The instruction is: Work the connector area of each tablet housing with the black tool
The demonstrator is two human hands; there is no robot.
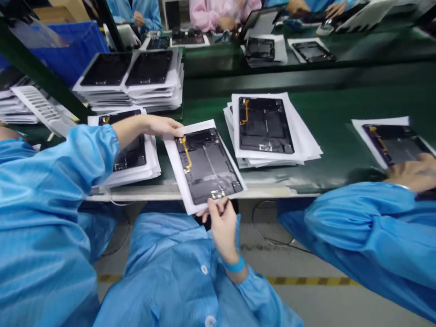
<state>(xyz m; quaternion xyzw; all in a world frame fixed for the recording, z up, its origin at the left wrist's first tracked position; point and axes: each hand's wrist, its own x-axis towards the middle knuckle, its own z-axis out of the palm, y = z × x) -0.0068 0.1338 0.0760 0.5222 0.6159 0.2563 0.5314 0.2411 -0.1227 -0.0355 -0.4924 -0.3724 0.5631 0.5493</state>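
A black tablet housing [211, 168] with an orange flex cable lies on a white sheet [182, 190], tilted over the bench's front edge. My left hand [163, 126] grips the sheet and housing at their upper left corner, its fingertips partly hidden. At the bottom edge, my right hand [221, 222], below a blue wrist strap [234, 264], pinches the same sheet and housing beside a small silvery part. To the right stands a stack of white sheets [306, 147] topped by another tablet housing [265, 125]. Under my left forearm is a further stack with a housing [136, 152].
Tall stacks of sheets and dark panels [150, 68] stand behind on the left, near a blue bin [68, 50] and green post [41, 77]. At right, a co-worker's hand [413, 172] touches another housing [398, 141]. Co-workers sit across the green bench [204, 97].
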